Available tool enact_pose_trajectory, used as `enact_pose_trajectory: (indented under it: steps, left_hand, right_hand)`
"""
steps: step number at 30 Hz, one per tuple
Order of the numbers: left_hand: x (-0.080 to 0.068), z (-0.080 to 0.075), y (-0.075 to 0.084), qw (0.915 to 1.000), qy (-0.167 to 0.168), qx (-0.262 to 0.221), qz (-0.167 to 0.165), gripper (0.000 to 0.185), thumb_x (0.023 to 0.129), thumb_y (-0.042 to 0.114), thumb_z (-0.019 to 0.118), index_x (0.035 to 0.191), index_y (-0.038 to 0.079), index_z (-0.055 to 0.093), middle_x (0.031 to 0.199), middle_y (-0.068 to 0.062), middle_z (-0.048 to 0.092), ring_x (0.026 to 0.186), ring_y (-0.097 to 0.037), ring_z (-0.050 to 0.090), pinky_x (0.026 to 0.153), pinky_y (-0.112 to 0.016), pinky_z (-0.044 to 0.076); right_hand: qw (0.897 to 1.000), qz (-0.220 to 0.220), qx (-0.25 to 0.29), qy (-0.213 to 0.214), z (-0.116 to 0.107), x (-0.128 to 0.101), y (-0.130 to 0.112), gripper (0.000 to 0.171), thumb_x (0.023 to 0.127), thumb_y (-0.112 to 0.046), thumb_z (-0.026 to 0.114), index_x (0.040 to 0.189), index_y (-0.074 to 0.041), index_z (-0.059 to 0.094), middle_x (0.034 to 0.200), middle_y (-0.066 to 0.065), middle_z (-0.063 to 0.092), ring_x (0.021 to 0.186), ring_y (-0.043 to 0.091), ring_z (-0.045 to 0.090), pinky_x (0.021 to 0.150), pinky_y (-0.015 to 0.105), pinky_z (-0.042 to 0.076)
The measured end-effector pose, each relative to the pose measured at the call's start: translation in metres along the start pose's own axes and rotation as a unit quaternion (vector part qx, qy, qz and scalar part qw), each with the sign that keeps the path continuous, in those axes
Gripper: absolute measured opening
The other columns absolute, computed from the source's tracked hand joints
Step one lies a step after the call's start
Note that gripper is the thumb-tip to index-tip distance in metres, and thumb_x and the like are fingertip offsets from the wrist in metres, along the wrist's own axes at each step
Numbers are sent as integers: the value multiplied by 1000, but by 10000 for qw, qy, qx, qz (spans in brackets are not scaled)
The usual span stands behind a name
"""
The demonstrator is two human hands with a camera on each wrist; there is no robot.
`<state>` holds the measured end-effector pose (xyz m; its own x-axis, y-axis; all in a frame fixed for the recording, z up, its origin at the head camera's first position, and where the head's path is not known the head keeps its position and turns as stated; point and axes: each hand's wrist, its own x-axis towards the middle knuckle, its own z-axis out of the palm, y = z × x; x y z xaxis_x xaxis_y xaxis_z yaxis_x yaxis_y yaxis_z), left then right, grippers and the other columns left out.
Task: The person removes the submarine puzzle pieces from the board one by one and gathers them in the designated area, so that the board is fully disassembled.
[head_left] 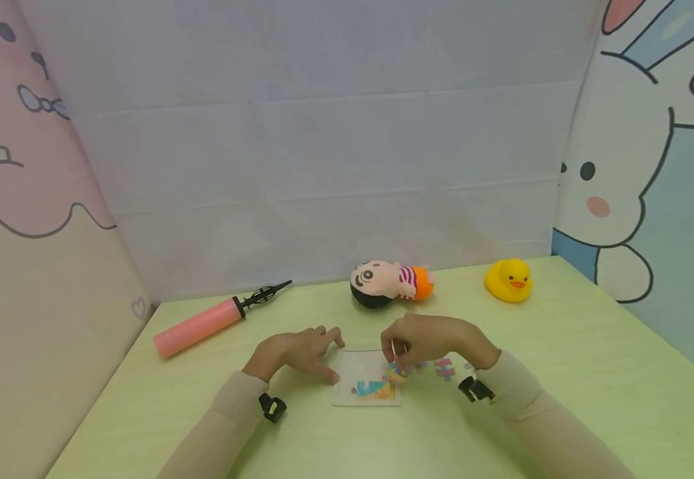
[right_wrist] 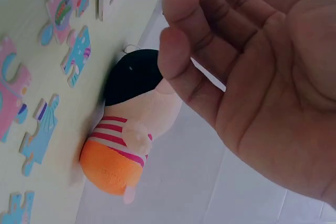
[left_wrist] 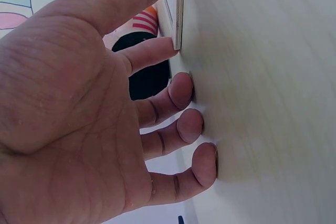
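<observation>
At the near middle of the pale green tabletop (head_left: 562, 346) lies a small square puzzle board (head_left: 366, 377), only its lower part filled with coloured pieces. Left hand (head_left: 296, 352) rests on the tabletop at the board's left edge, fingers spread and fairly straight, fingertips (left_wrist: 184, 87) pressed to the surface; in the left wrist view the index finger and thumb touch the board's rim. Judged: it steadies the board against sliding. Nothing is gripped there, so the grip is wide.

Right hand (head_left: 430, 340) hovers over the board's right edge, fingers curled down toward a puzzle piece (head_left: 396, 371) at that corner. Head view suggests a fingertip pinch on it, but the right wrist view shows curled fingers only, with the contact out of frame; I cannot tell whether the grip has closed on it.

Loose puzzle pieces (right_wrist: 60, 11) lie scattered just right of the board, face up and apart from one another, within easy reach of the right hand.

Round about: a plush doll (head_left: 390, 283) lying on its side just behind the hands, a yellow rubber duck (head_left: 508, 280) at back right, a pink hand pump (head_left: 203, 324) at back left. All stand clear of the board; the doll is nearest, but nothing blocks the hands.
</observation>
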<state>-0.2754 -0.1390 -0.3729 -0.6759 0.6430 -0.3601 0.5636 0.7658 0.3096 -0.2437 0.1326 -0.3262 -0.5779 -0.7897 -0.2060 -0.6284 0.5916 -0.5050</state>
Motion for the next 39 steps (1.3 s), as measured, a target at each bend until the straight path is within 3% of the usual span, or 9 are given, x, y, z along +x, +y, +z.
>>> enact_pose_trajectory:
  steps: [8,13,17,26,30,36,39]
  left_hand:
    - [-2,1,-3,9997,-40,-230,-39,54,88,41,77,122,17,43,100,-3,45,92,-19,46,84,-39,40]
    - [-2,0,-4,9995,-54,-320,60,53,85,39,80,116,15,44,97,-3,46,90,-18,44,82,-36,39]
    - [-2,-1,-5,9992,-48,-380,149,53,83,37,82,111,13,44,94,-3,45,85,-18,41,77,-32,36]
    - [-4,-2,-5,9991,-52,-359,196,53,83,37,82,111,13,44,93,-3,44,84,-17,39,76,-32,35]
    - [-3,-2,-5,9991,-47,-369,203,53,82,37,82,111,13,45,93,-3,44,84,-17,40,76,-32,35]
    - [-4,-3,-5,9992,-65,-362,132,54,82,38,82,112,13,45,94,-3,45,86,-18,41,77,-33,35]
    - [-3,-2,-5,9993,-73,-345,87,54,82,38,82,112,13,45,95,-3,45,86,-18,42,77,-33,36]
  right_hand:
    - [9962,482,149,-706,1,-5,8,20,85,1,70,80,-17,62,68,-7,54,51,6,42,52,21,37]
    - [9866,985,599,-1157,6,-4,13,21,85,1,73,79,-15,61,60,-5,50,43,12,44,43,20,32]
    - [9833,1063,724,-1289,8,-2,16,21,86,1,73,79,-14,61,58,-5,49,42,15,45,41,19,31]
    - [9890,1032,290,-1024,8,-3,18,21,85,-2,75,79,-17,61,76,-7,55,54,8,47,57,22,40]
    - [9906,949,186,-968,7,-2,17,21,85,-2,74,79,-18,62,74,-7,55,55,7,47,58,23,40]
    - [9977,427,-73,-521,8,4,11,18,87,0,67,89,-18,66,73,-7,60,57,5,48,57,23,41]
    - [9988,205,-146,-414,11,8,6,15,88,-3,68,93,-17,66,76,-8,60,64,4,50,63,23,42]
